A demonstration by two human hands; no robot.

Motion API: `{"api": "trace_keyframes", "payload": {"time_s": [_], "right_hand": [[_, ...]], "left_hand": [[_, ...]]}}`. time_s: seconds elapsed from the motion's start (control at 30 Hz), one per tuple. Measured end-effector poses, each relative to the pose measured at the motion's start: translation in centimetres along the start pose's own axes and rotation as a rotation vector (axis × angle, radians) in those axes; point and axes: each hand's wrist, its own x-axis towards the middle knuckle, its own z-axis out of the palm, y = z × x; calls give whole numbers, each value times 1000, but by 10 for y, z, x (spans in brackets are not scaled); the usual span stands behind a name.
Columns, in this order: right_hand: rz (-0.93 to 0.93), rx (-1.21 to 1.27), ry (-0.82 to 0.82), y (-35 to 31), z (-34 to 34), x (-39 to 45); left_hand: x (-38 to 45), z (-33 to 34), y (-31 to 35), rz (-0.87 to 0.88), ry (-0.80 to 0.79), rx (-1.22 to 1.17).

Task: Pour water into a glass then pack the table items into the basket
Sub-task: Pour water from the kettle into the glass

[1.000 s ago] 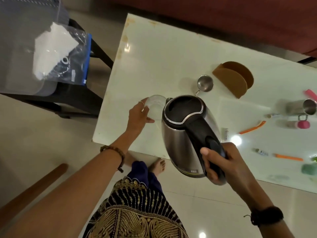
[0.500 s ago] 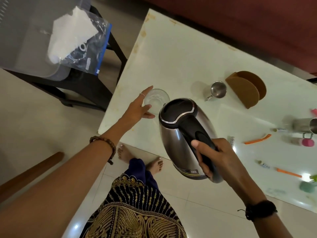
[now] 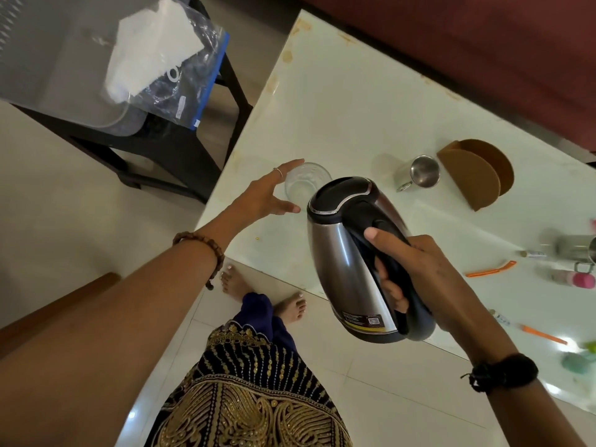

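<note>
Gripping the black handle, the right hand (image 3: 416, 272) holds the steel kettle (image 3: 348, 256) tilted above the tabletop (image 3: 338, 124) – its spout end close beside the clear glass (image 3: 304, 182). Fingers spread and holding nothing, the left hand (image 3: 267, 195) hovers just beside the glass, standing upright near the tabletop's left edge

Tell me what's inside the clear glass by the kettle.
Through the glass, only the white table shows; no water level is discernible. The kettle covers its near right edge.
</note>
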Motion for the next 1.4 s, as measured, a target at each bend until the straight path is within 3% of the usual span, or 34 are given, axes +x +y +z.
{"api": "trace_keyframes", "payload": {"time_s": [0.2,0.37,0.5,0.7,0.9,1.13,1.4], "right_hand": [[48,-30,-25,-6,-4,0],[130,-24,-138,-13,-6,1],[45,-84,-52,-13,-5,-2],[88,-120,-102,-20,-5,2],[-17,-210,-53,-10,-4,-1],[63,-131,-95,-15,0,-3],[-34,-156,-56,-4,4,-9]], "left_hand": [[1,3,4,-47,48,9],[2,3,3,-42,57,45],[2,3,3,-42,51,68],[2,5,3,-46,49,77],[1,3,5,-42,34,68],[2,5,4,-36,40,67],[3,4,2,-53,25,-36]]}}
